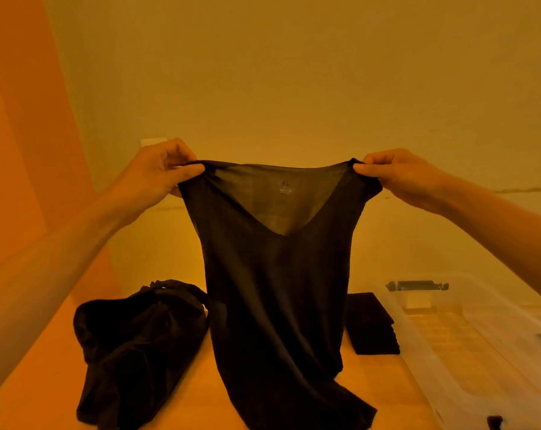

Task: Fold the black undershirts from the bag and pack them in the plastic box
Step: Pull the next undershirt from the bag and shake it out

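Note:
A thin black undershirt with a deep V neck and an XL mark hangs upright in front of me. My left hand pinches its left shoulder and my right hand pinches its right shoulder, stretching the neckline between them. The shirt's hem rests crumpled on the wooden table. A black bag lies slumped on the table to the left. A folded black undershirt lies behind the hanging one, beside the clear plastic box at the right.
The plastic box has a dark latch handle on its far end. A plain wall stands close behind the table, with an orange-lit surface on the left. A small white wall plate shows above my left hand.

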Demonstrator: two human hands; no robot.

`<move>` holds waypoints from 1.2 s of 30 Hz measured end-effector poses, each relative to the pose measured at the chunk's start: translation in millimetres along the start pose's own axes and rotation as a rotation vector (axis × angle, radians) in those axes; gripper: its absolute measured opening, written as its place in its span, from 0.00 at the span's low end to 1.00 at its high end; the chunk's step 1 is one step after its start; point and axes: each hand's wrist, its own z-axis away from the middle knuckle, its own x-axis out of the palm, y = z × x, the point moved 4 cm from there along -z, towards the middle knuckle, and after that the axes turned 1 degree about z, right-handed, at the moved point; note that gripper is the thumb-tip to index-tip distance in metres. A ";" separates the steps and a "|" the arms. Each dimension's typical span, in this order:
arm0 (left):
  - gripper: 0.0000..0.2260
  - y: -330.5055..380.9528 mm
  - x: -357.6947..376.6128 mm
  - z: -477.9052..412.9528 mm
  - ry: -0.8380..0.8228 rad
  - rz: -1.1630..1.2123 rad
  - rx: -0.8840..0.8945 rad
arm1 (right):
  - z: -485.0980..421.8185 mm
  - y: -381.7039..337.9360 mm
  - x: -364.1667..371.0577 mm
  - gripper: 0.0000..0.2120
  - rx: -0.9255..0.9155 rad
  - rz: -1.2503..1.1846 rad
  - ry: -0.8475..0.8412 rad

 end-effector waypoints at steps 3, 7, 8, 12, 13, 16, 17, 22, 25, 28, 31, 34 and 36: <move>0.06 28.1 -14.0 -23.0 0.036 0.219 0.040 | -21.5 -41.9 -23.7 0.10 -0.105 -0.014 0.231; 0.08 79.7 -40.8 -58.8 0.220 0.136 0.250 | -47.6 -112.8 -65.2 0.09 -0.312 0.042 0.552; 0.07 92.5 -44.8 -66.4 0.223 -0.032 0.327 | -52.8 -130.3 -73.2 0.09 -0.351 0.091 0.579; 0.05 139.4 -65.6 -89.0 0.166 -0.439 0.518 | -68.6 -191.8 -101.4 0.10 -0.445 0.320 0.629; 0.05 149.9 -73.2 -92.7 0.186 -0.444 0.540 | -71.2 -203.9 -108.3 0.11 -0.448 0.328 0.631; 0.04 172.9 -93.5 -102.7 0.307 -0.305 0.529 | -72.3 -226.2 -119.1 0.12 -0.337 0.337 0.457; 0.04 176.4 -96.4 -105.6 0.322 -0.181 0.480 | -71.0 -230.2 -118.3 0.13 -0.307 0.362 0.359; 0.09 184.3 -93.0 -112.5 0.381 0.078 0.390 | -66.4 -245.5 -117.5 0.11 -0.404 0.181 0.275; 0.06 188.6 -89.7 -110.1 0.370 -0.036 0.403 | -69.7 -247.1 -113.9 0.11 -0.382 0.139 0.303; 0.10 192.5 -94.3 -101.8 0.285 -0.032 0.441 | -70.1 -246.9 -115.5 0.10 -0.304 0.074 0.337; 0.13 199.3 -91.0 -90.8 0.135 -0.104 0.444 | -68.7 -241.9 -116.1 0.09 -0.235 0.095 0.303; 0.10 200.5 -88.9 -85.2 0.067 -0.082 0.383 | -67.4 -234.5 -110.3 0.10 -0.205 0.194 0.228; 0.09 200.4 -85.7 -84.1 0.013 -0.088 0.341 | -65.7 -229.6 -105.8 0.11 -0.196 0.222 0.197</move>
